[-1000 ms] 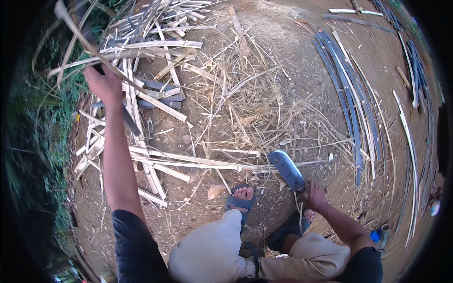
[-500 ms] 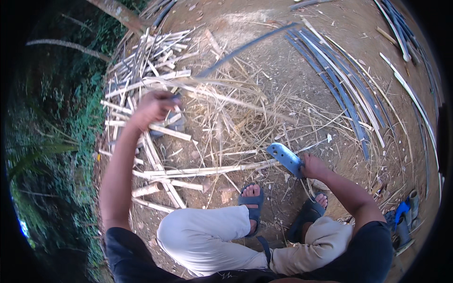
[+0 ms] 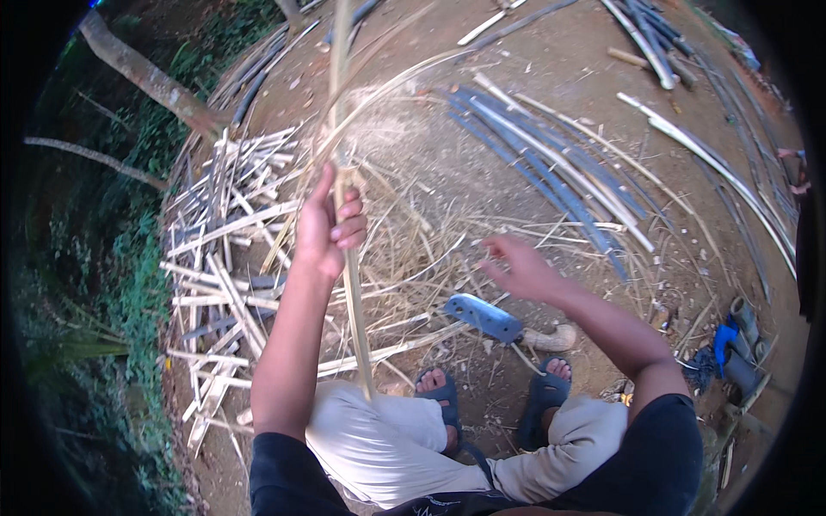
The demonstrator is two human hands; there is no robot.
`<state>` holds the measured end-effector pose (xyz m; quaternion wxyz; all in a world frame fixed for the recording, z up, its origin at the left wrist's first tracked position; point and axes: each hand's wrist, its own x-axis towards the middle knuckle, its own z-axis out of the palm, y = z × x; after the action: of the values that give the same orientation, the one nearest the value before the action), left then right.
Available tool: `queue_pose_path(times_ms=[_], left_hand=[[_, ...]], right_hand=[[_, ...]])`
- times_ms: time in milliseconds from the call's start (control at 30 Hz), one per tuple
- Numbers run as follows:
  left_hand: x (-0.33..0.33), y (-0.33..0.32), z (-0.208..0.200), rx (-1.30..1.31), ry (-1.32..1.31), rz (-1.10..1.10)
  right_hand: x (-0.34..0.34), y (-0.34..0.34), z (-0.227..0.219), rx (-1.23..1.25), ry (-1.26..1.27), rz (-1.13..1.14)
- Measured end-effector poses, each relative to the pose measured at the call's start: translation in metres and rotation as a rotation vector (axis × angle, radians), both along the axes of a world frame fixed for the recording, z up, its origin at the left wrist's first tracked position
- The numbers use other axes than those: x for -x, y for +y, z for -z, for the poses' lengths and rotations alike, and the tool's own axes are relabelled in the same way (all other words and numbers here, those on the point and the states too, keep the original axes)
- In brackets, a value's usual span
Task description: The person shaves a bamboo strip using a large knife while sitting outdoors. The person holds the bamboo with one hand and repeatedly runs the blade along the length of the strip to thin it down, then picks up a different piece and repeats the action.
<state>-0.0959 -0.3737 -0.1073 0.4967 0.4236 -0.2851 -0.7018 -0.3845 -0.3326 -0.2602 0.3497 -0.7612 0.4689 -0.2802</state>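
My left hand point(image 3: 331, 228) is closed round a long pale bamboo strip point(image 3: 355, 318). The strip runs from beside my left knee up past the top of the view, and thinner curved strips fan out above the fist. My right hand point(image 3: 523, 268) hovers with nothing in it, fingers apart and slightly bent. Just below it a broad machete point(image 3: 483, 317) lies on the ground in front of my feet. Its blade has several holes and points left; the pale knobbed handle point(image 3: 552, 338) rests near my right sandal.
Tangled bamboo shavings point(image 3: 404, 245) cover the ground ahead. Split bamboo pieces point(image 3: 215, 258) are heaped at the left beside green undergrowth. Long dark strips point(image 3: 551, 159) lie in a row at the right. A blue item point(image 3: 727, 344) sits among dark tubes at the far right.
My right hand has let go of the machete, which now lies on the ground. My left hand has moved right, and the strip in it now stands more upright. The view has shifted.
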Motion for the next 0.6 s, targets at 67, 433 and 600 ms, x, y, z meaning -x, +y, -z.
queue_pose_path(times_ms=[67, 433, 600], left_hand=[[0.000, 0.000, 0.008, 0.033, 0.289, 0.097], [0.015, 0.037, 0.014, 0.078, 0.775, -0.210], [0.027, 0.023, 0.032, 0.188, 0.644, 0.060]], right_hand=[[0.004, 0.011, -0.019, 0.114, 0.127, -0.069], [-0.049, 0.098, -0.145, -0.909, -0.352, -0.168], [-0.051, 0.127, -0.180, -1.010, -0.497, -0.144]])
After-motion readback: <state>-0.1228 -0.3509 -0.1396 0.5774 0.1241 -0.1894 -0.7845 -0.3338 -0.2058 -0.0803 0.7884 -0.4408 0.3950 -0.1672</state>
